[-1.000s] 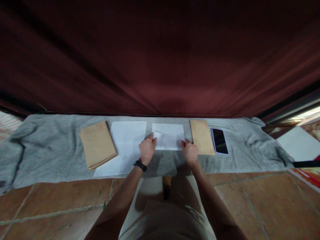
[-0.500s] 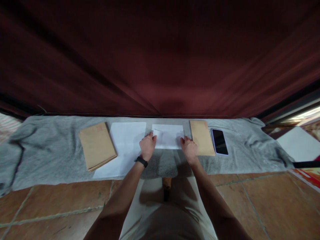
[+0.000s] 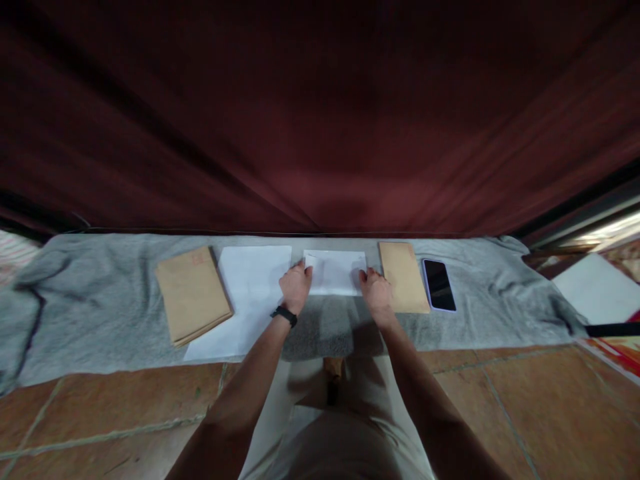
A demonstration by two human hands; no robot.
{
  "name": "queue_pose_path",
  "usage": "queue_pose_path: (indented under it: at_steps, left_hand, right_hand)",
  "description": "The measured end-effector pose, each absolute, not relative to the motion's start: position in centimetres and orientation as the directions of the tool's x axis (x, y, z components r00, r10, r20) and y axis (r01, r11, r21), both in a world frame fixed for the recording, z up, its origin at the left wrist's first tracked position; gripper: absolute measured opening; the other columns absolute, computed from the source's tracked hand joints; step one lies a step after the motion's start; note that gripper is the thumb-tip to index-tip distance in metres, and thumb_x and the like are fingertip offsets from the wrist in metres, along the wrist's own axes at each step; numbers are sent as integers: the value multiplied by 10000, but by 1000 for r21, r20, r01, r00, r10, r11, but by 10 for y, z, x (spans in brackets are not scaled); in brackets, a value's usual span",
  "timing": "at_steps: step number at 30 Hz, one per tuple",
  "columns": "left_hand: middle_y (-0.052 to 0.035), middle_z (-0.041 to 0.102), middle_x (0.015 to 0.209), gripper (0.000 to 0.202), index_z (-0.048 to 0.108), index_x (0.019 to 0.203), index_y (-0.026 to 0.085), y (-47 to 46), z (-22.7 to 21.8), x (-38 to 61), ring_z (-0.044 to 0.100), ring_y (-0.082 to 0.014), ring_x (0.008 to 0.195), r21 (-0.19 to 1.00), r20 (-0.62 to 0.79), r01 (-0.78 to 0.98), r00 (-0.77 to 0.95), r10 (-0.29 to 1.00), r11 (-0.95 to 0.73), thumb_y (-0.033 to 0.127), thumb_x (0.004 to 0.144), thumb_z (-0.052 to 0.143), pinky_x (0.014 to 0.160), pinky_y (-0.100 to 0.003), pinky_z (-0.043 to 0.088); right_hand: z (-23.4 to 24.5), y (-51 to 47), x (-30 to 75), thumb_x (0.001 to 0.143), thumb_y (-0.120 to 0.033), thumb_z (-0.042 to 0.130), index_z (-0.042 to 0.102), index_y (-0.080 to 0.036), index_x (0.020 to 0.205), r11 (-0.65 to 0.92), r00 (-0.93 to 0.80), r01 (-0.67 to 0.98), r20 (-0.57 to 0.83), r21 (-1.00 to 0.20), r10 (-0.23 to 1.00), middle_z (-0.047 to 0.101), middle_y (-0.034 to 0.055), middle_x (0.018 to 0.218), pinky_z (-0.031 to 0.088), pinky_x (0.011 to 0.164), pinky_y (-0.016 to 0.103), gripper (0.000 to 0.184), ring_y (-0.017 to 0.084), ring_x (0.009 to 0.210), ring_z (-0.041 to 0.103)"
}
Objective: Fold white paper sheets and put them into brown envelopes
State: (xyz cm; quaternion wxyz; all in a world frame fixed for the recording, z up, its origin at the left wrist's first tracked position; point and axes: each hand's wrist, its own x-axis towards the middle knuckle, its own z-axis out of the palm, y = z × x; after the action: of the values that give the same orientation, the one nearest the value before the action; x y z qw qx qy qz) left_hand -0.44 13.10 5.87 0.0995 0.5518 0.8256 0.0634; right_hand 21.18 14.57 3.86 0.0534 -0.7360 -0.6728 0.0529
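Note:
A small white sheet of paper, apparently folded, lies between my hands on a grey cloth. My left hand, with a dark band on its wrist, pinches the sheet's left edge. At the opposite edge, my right hand grips the same paper with thumb and fingers. Larger white sheets lie just left of my left hand. A brown envelope is flat right beside my right hand, its near left edge partly behind the hand.
On the left, a stack of brown envelopes overlaps the larger white sheets. A phone with a pale purple case lies right of the single envelope. The grey cloth covers the long surface, and a dark red curtain hangs behind it.
Both hands keep hold of the paper's edges. The sheet's near edge sits slightly farther from me, and its far layer looks shifted a little; the other things stay put.

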Motion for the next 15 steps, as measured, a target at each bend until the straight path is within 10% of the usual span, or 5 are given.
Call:
queue_pose_path:
  at_steps: [15]
  left_hand:
    - [-190,746,1041,430,643,1225,143,145,62,-3,719,-294,1017,201,-69,913,-347,935,354,419,1030,377,849,-358,499]
  right_hand:
    - [30,161,209,1046,-394,434,712,-107,1066,-124,133,983,57,-132,990,770,183,901,519,746,303,400,249,850,750]
